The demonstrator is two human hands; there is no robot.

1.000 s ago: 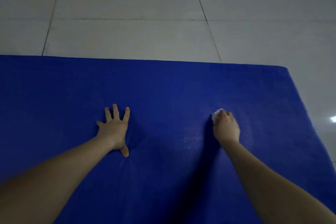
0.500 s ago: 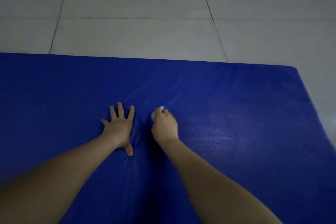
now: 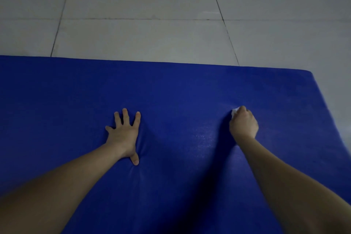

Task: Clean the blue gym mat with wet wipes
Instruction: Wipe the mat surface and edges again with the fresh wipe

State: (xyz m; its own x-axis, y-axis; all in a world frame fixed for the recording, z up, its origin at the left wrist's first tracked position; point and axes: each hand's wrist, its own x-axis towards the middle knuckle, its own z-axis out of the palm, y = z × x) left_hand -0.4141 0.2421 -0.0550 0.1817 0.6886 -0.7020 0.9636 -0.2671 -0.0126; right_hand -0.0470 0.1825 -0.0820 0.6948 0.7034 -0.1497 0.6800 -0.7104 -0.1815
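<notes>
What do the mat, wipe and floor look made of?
The mat looks like soft foam in a vinyl-like cover; it dimples under the left hand. The wipe in the right hand is white, crumpled, probably nonwoven cloth. The floor is glossy tile, with grout lines.

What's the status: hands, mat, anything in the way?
Left hand flat, pressing the blue mat. Right hand gripping a white wipe against the mat, toward its right side. Nothing visible in the way.
</notes>
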